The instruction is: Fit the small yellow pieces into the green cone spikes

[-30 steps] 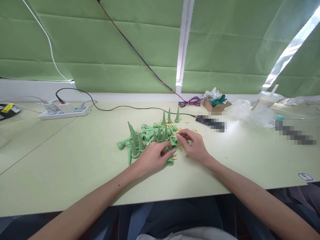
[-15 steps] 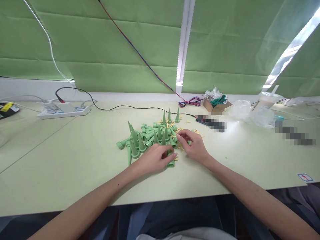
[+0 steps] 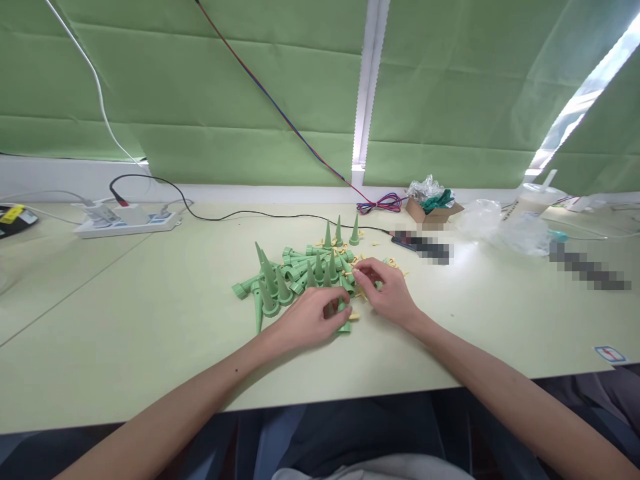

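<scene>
My left hand (image 3: 316,315) curls around a green plastic cone spike (image 3: 344,327), thumb and fingers closed on it. Its wide ring end points towards me, and a small yellow piece (image 3: 355,317) sticks out at its right side. Just to the right, my right hand (image 3: 389,292) has thumb and forefinger pinched together on a small yellow plastic piece (image 3: 355,272), partly hidden by the fingertips. A pile of green cone spikes (image 3: 300,267) lies beyond the left hand, some upright, others on their sides. Loose yellow pieces (image 3: 394,263) are scattered behind the right hand.
A black cable runs across the table (image 3: 150,320) from a white power strip (image 3: 127,225) to a partly blurred dark object (image 3: 404,243). At the back right stand a cardboard box (image 3: 434,213), clear plastic bags (image 3: 523,233) and a drink cup (image 3: 537,199).
The green spike in my left hand has tilted, its ring end turning and shifting slightly right. More of the yellow piece at its side shows. My right hand has hardly moved.
</scene>
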`<act>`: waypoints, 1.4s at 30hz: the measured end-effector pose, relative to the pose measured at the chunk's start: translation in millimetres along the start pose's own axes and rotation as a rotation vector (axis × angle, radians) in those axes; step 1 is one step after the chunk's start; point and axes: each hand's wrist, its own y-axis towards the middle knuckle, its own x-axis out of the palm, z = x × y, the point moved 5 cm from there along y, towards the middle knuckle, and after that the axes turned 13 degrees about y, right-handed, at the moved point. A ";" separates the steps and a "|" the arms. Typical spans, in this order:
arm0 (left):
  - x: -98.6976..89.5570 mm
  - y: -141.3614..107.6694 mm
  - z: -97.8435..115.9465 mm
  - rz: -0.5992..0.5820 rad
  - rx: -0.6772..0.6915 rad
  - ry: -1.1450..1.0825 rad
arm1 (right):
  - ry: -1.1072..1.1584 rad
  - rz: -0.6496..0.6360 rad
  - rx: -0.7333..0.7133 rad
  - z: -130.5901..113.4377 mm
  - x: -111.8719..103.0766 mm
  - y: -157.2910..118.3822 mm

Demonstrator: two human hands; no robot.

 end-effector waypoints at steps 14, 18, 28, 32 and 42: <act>-3.2 0.1 -5.7 0.159 0.043 0.112 | 0.005 0.003 -0.010 -1.9 -1.1 -0.1; -3.1 -0.9 -3.4 0.140 0.049 0.127 | 0.008 0.001 -0.009 -1.1 -0.9 -0.3; -1.0 -2.7 -2.6 0.078 -0.025 0.079 | -0.004 -0.008 -0.020 -2.5 -0.7 0.6; 0.5 -2.8 -3.3 0.044 -0.048 0.072 | 0.001 -0.006 -0.023 -2.3 -0.6 0.3; 4.7 -1.8 -6.2 0.024 -0.084 0.015 | -0.002 0.010 -0.018 -2.0 -1.1 -0.5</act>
